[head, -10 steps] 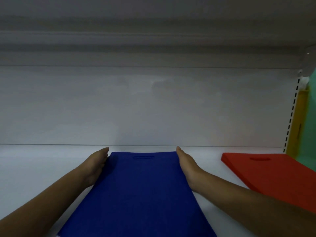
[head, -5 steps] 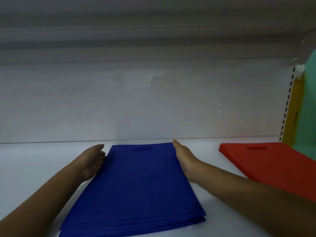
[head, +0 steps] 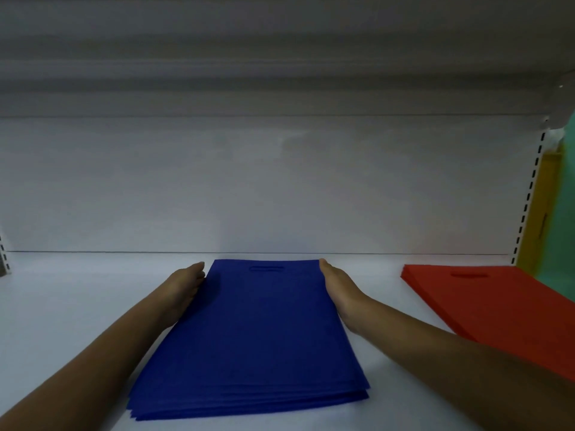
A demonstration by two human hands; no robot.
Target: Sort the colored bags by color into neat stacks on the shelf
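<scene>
A stack of blue bags (head: 252, 334) lies flat on the white shelf (head: 77, 290), handle slots toward the back wall. My left hand (head: 183, 287) presses its straight fingers against the stack's left edge. Along the right edge my right hand (head: 337, 289) lies the same way, fingers straight. The near ends of the blue bags are slightly fanned. A stack of red bags (head: 497, 309) lies on the shelf to the right, apart from both hands.
The shelf's white back wall (head: 280, 188) stands just behind the blue stack. A slotted upright (head: 529, 197) marks the right end, with yellow bags (head: 543, 213) and green bags (head: 564, 213) beyond it. The upper shelf's underside hangs overhead.
The blue stack has slid away from me toward the back wall, between my two hands. Its near edge has come fully into view.
</scene>
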